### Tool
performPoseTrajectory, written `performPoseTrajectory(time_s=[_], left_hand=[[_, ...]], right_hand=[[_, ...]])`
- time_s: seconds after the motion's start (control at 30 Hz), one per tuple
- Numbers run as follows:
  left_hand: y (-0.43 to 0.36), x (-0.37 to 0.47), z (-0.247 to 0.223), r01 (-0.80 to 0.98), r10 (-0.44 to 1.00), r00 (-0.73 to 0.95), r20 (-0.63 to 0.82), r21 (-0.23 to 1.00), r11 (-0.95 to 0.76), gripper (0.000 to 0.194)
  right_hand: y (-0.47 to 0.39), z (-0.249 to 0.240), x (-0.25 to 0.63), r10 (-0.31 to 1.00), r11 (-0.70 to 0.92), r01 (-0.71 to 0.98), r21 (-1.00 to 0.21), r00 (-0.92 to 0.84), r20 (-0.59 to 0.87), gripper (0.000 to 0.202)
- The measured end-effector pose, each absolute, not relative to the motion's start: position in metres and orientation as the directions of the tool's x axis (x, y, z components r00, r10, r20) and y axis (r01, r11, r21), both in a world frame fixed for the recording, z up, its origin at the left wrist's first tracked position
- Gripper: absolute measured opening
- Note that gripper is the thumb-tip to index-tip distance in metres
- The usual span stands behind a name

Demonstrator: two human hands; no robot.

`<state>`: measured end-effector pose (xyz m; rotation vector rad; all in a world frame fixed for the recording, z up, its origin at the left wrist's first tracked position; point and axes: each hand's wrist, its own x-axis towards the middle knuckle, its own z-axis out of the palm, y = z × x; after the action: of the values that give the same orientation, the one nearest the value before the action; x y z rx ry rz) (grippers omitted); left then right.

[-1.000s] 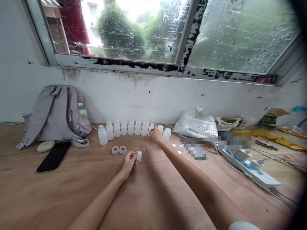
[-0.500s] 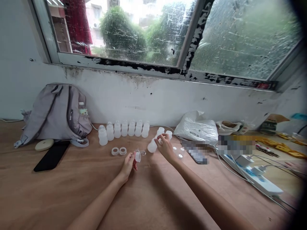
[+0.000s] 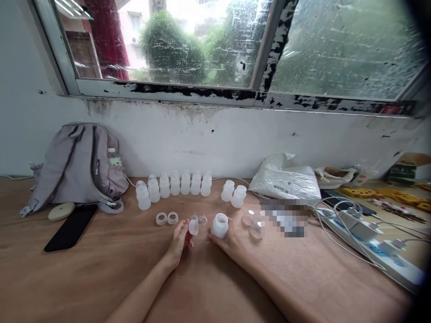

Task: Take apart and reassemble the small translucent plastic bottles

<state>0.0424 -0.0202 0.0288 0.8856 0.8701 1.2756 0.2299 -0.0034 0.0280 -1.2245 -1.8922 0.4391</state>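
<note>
My right hand (image 3: 230, 240) is wrapped round a frosted white bottle (image 3: 220, 225), upright with its mouth uncovered. A small translucent cap (image 3: 193, 226) is pinched in my left hand (image 3: 180, 237), its hollow side turned toward the right. Just beyond it a small clear ring-like piece (image 3: 202, 219) lies on the table, and another clear part is half hidden behind the cap. Two white screw rings (image 3: 161, 218) lie left of that. Behind my right hand stand two more open frosted bottles (image 3: 239, 196).
Along the wall stands a row of several frosted bottles (image 3: 185, 183) with tops on. Clear round lids (image 3: 256, 232) lie right of my right hand. A grey backpack (image 3: 81, 166), a black phone (image 3: 70, 229), a plastic bag (image 3: 286, 179) and a power strip (image 3: 400, 264) with cables sit around.
My right hand has brought a bottle nearer, away from the two others, and now grips it round the side. My left hand still holds the cap in about the same place.
</note>
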Motion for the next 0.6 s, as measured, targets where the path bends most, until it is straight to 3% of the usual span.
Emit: performPoseTrajectory(time_s=[0.13, 0.23, 0.6], left_hand=[[-0.022, 0.042, 0.032, -0.368, 0.994, 0.090, -0.066, 0.925, 0.095, 0.035], [-0.022, 0.043, 0.034, -0.349, 0.996, 0.067, -0.053, 0.934, 0.073, 0.036], [-0.026, 0.046, 0.033, -0.150, 1.000, 0.012, -0.025, 0.988, 0.026, 0.032]], right_hand=[[-0.010, 0.028, 0.223, 0.828, 0.553, 0.617, -0.560, -0.331, 0.453, 0.037], [-0.016, 0.033, 0.220, 0.772, 0.627, 0.647, -0.435, -0.437, 0.463, 0.041], [-0.020, 0.028, 0.227, 0.723, 0.663, 0.621, -0.418, -0.387, 0.573, 0.036]])
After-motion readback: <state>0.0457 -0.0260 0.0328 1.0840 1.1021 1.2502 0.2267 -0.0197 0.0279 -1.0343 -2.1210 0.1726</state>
